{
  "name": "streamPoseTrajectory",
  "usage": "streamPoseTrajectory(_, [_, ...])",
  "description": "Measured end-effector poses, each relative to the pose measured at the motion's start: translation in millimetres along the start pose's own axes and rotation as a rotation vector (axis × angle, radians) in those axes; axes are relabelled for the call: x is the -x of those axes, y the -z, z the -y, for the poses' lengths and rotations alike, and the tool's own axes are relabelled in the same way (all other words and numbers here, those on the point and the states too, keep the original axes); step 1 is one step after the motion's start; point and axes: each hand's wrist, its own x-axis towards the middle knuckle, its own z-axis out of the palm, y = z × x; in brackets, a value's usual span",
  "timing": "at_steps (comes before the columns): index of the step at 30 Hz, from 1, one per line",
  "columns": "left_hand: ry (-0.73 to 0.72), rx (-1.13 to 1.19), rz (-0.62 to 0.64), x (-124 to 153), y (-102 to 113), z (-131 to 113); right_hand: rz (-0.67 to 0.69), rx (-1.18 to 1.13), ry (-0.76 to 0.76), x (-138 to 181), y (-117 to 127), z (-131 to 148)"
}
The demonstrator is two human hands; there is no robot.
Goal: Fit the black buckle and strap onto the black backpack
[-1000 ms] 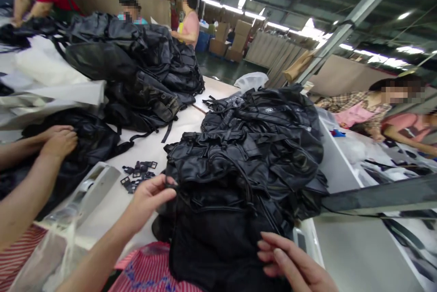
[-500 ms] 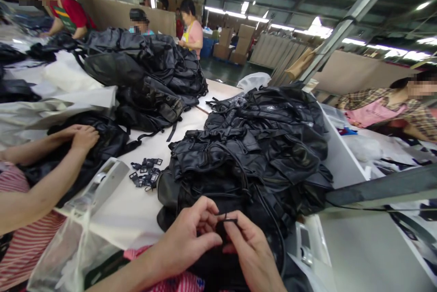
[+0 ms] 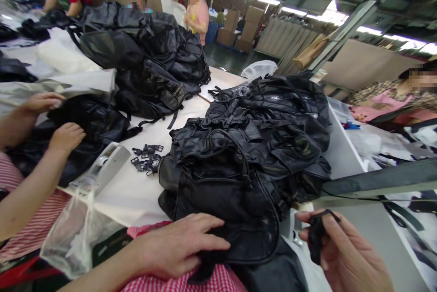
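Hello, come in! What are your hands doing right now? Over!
Left hand flat on black bag. Right hand pinching black strap, off the bag. Co-worker's hands busy alongside, not blocking.

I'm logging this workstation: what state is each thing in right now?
left hand: palm down, flat on the nearest black bag
right hand: fingers pinching a black strap piece
nearest black bag: lying flat at the table edge
black buckles: loose heap on the table
clear plastic bag: crumpled
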Motion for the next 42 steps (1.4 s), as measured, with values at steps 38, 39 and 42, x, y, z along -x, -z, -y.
streamPoseTrajectory(38, [0.186, 1.170, -0.574, -34.5, -26.4, 7.4, 0.823, 0.955, 1.327, -14.8, -101.6, -56.3])
streamPoseTrajectory(39, [0.187, 1.166, -0.605, -35.4, -26.2, 9.3, 0.864, 0.948, 1.291, -13.9, -101.5, -57.5])
streamPoseTrajectory(42, [0.204, 1.145, -0.658, -37.2, -25.9, 16.2, 0.867, 0.889, 0.998, -8.8, -101.8, -60.2])
